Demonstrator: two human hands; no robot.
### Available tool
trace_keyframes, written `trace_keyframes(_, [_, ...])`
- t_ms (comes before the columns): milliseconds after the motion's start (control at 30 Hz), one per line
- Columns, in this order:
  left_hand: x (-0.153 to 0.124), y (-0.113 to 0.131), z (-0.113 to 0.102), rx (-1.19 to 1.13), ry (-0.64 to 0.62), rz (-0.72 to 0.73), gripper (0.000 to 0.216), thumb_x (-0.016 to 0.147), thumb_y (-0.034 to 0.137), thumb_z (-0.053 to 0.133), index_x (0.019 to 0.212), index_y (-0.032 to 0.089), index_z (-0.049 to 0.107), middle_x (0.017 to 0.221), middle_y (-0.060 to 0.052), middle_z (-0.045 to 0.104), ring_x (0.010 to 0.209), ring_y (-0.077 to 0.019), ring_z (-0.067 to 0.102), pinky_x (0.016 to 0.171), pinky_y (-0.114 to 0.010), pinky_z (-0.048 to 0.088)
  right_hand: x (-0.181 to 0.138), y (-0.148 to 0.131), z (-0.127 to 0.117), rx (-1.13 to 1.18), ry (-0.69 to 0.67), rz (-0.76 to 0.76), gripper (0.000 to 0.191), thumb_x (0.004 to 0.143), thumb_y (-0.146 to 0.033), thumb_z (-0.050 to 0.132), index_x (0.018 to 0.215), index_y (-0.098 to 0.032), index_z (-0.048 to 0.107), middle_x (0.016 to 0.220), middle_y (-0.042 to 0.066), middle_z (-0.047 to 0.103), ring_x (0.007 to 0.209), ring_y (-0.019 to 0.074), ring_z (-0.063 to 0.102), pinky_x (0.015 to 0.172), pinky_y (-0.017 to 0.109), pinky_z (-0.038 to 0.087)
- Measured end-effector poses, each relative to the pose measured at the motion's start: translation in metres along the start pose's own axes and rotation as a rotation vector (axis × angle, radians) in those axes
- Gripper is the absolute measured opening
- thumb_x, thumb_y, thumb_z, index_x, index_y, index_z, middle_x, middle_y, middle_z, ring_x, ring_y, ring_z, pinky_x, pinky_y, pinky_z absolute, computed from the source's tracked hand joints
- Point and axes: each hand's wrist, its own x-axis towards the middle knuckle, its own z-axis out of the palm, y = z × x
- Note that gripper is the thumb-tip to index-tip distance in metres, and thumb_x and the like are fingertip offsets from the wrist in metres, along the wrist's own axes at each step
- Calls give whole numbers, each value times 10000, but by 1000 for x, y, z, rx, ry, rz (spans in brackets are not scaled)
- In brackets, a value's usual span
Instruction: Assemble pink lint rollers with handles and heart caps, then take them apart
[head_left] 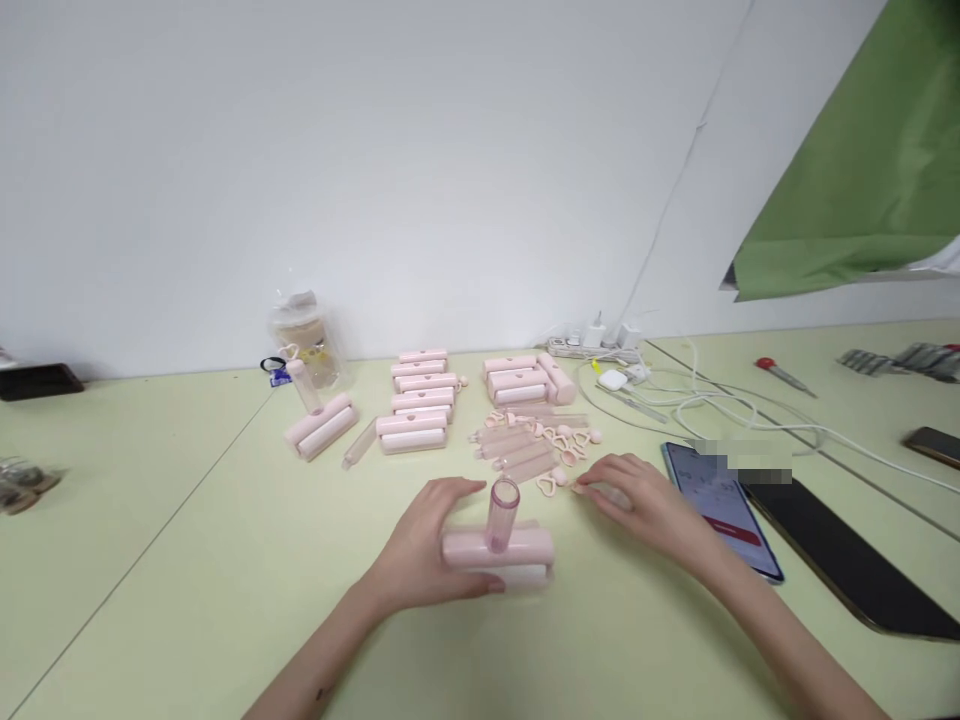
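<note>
My left hand (424, 550) is wrapped around the left end of a pink lint roller (529, 548) near the table's front. A clear pink tube handle (501, 515) stands up from its middle, its top end uncapped. To the right, the fingertips of my right hand (637, 500) pinch a small cream heart-shaped cap (577, 487), mostly hidden by the fingers. Just beside it lie another heart-shaped cap (547, 485) and several more caps (564, 440). Loose clear tube handles (521, 455) are piled behind them.
Pink lint roller heads (412, 430) are lined up behind, with a second group (517, 382) to their right. A roller with its handle attached (322, 425) lies left. Phones (724, 510), (855, 555) lie right. White cables (720, 400), a red-handled tool (784, 375) and a plastic bag (307, 335) are farther back.
</note>
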Motion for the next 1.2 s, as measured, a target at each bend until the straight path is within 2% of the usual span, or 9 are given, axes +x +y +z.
trace_keyframes(100, [8, 18, -7, -170, 52, 30, 684, 627, 321, 721, 1233, 275, 405, 1322, -59, 419, 1234, -274, 349, 1018, -407, 275, 4, -2, 13, -121, -48, -121, 243, 799, -123, 453, 938, -214, 631, 951, 90, 634, 896, 249, 562, 743, 390, 442])
trace_keyframes(200, [20, 35, -2, -381, -19, 99, 585, 657, 293, 714, 1181, 254, 458, 1209, -61, 532, 1160, -235, 442, 966, -347, 322, 15, -5, 22, -154, -60, -170, 373, 729, -19, 431, 994, -205, 616, 1031, 111, 611, 984, 271, 534, 783, 413, 418])
trace_keyframes(300, [30, 45, 14, -572, -96, 48, 379, 630, 290, 737, 954, 193, 565, 731, 6, 604, 747, -147, 569, 701, -260, 412, 26, -4, 27, -125, -65, -183, 296, 733, -38, 441, 863, -208, 646, 872, 90, 635, 847, 254, 578, 714, 385, 435])
trace_keyframes(400, [32, 47, 31, -686, -67, -64, 288, 636, 381, 713, 655, 164, 525, 481, 78, 429, 453, -60, 386, 471, -200, 301, 32, -5, 26, -79, -53, -192, 252, 744, -69, 450, 818, -215, 642, 806, 69, 634, 756, 224, 586, 671, 351, 446])
trace_keyframes(500, [32, 46, 39, -742, 2, -102, 362, 651, 452, 672, 569, 177, 450, 431, 82, 402, 406, -53, 338, 420, -194, 274, 35, -20, 15, 143, 52, -97, 235, 810, -170, 431, 957, -209, 609, 918, 72, 640, 815, 208, 595, 706, 337, 470])
trace_keyframes(600, [33, 45, 43, -764, 47, -101, 371, 645, 449, 669, 550, 187, 425, 417, 90, 377, 383, -51, 321, 401, -193, 279, 36, -50, 0, 679, 164, 126, 211, 837, -278, 443, 932, -210, 618, 944, 55, 658, 856, 209, 613, 726, 324, 487])
trace_keyframes(700, [33, 44, 48, -753, 137, -96, 341, 650, 406, 664, 560, 190, 417, 454, 84, 370, 418, -60, 343, 428, -199, 304, 38, -81, -11, 1005, 121, 160, 159, 803, -324, 537, 874, -225, 638, 917, 31, 667, 841, 199, 621, 707, 295, 496])
trace_keyframes(900, [35, 47, 50, -829, 201, 21, 269, 643, 317, 647, 831, 179, 513, 620, 42, 472, 571, -100, 441, 550, -224, 361, 36, -107, -12, 934, 84, 101, 199, 764, -400, 606, 757, -210, 664, 775, 22, 669, 752, 194, 611, 655, 281, 491])
trace_keyframes(1200, [33, 46, 42, -804, 43, -36, 190, 612, 257, 542, 539, 187, 381, 482, 68, 353, 455, -59, 310, 454, -204, 252, 35, -110, -13, 847, 60, 75, 215, 770, -417, 596, 781, -228, 697, 825, 31, 710, 827, 231, 634, 752, 330, 499])
